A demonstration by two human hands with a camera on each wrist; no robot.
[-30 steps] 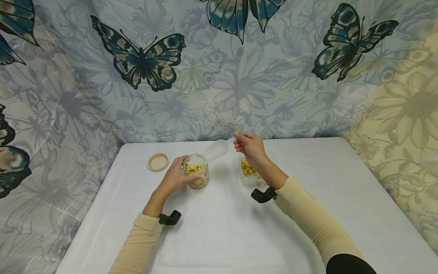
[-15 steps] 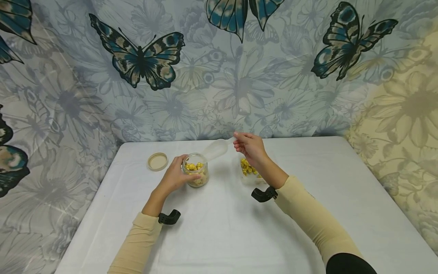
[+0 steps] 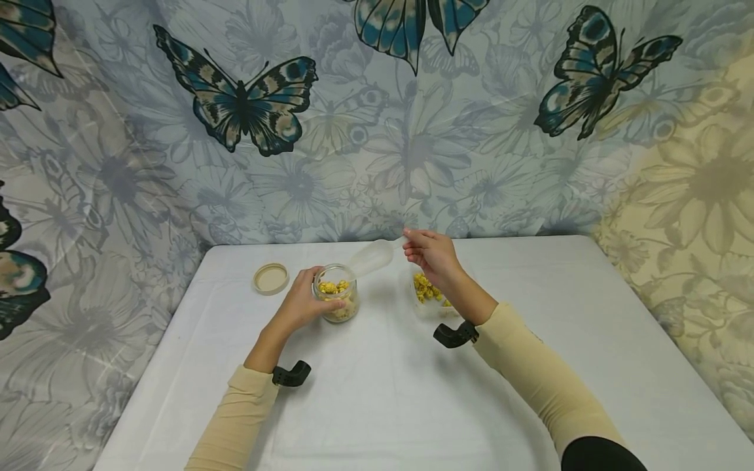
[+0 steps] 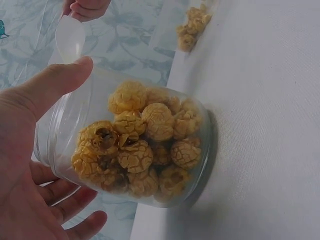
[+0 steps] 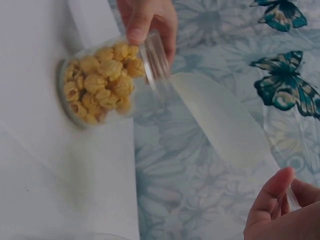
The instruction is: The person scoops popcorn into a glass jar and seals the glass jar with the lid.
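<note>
A clear glass jar (image 3: 344,307), part filled with yellow popcorn (image 4: 145,145), stands upright on the table. My left hand (image 3: 303,302) grips its upper part, thumb on the near side and fingers behind. With my right hand (image 3: 432,255) I pinch the thin handle of a translucent white scoop (image 3: 372,257). The scoop's bowl tilts down toward the jar, its tip right at the rim in the right wrist view, and no popcorn shows in the bowl (image 5: 222,122). Under my right forearm sits a clear plastic container (image 3: 421,311) with more popcorn (image 3: 425,288), partly hidden by the wrist.
A round pale lid (image 3: 271,279) lies on the table left of the jar. White cloth covers the table (image 3: 377,392), and its back edge meets a hanging butterfly-print fabric (image 3: 412,131).
Almost nothing differs. Both hands, the jar and the scoop keep their places, with only a slight shift of the head view.
</note>
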